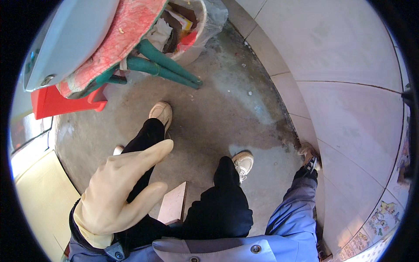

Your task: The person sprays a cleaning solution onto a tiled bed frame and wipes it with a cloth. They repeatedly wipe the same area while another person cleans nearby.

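Note:
My left hand (121, 193), in a cream rubber glove, hovers over my left leg. Its thumb and forefinger are spread apart with nothing between them. Far to the right, my right arm in a blue-grey sleeve reaches down along the wall. My right hand (308, 156) is low by the base of the tiled wall (347, 114), small and partly hidden, so whether it grips something cannot be made out. A pinkish board (173, 203) with a dark edge stands between my legs. Wet and pale patches mark the concrete floor (196, 124).
A stool with green legs (163, 70) and a red patterned cover (121, 36) carries a pale blue tub (72, 39). Behind it stands a bag-lined waste bin (203, 19) holding rubbish. A red plastic item (65, 103) and a pale yellow panel (49, 196) are at left.

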Motion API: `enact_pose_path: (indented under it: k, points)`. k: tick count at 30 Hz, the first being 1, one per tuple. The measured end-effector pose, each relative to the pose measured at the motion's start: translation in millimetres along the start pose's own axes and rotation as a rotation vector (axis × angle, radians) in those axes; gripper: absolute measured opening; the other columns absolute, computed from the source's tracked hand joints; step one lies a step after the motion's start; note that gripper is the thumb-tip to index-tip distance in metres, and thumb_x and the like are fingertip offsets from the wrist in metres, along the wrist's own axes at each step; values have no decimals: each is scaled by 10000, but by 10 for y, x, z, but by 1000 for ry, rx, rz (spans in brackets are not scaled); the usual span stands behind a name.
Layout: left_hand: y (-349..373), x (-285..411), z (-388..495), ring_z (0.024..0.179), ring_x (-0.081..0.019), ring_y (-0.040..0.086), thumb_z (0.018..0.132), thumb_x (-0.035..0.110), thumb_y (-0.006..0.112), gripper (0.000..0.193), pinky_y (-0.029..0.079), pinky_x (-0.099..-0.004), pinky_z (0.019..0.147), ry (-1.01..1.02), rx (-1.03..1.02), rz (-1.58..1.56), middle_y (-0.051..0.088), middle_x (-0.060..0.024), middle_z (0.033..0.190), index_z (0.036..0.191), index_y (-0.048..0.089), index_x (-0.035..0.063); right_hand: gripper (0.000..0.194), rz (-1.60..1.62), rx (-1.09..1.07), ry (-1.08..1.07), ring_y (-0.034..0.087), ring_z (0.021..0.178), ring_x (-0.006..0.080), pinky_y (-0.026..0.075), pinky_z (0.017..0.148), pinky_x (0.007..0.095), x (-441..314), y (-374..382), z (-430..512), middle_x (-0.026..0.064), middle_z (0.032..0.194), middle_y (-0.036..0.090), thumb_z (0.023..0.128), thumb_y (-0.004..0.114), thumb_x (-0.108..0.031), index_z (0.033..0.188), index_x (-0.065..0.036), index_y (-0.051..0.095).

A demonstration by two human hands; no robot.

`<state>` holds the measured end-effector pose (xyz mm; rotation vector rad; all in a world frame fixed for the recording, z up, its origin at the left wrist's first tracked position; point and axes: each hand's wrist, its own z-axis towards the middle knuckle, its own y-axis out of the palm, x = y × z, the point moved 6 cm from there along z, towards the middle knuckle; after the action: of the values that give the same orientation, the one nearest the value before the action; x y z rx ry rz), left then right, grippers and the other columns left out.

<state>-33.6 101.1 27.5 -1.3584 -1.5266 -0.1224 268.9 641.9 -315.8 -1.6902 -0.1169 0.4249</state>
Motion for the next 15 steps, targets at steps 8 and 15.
enact_pose_path:
  k: [8,15]
  points:
    - [-12,1,5,1029,-377,692,786,-8,655,553,518,-398,919,-33,-35,29,701,-234,1099,1329,566,-65,397,-8,-153,-538,589,1213,279,472,1074,416,-2908,843,-84,166,1307,615,971,515,-170,1300,51,535]
    - [31,108,51,1024,-384,687,841,53,657,524,521,-403,902,6,-45,35,697,-233,1102,1343,556,-57,380,-101,-116,-645,593,1199,290,476,1074,427,-3428,718,-250,177,1294,615,972,498,-140,1292,62,530]
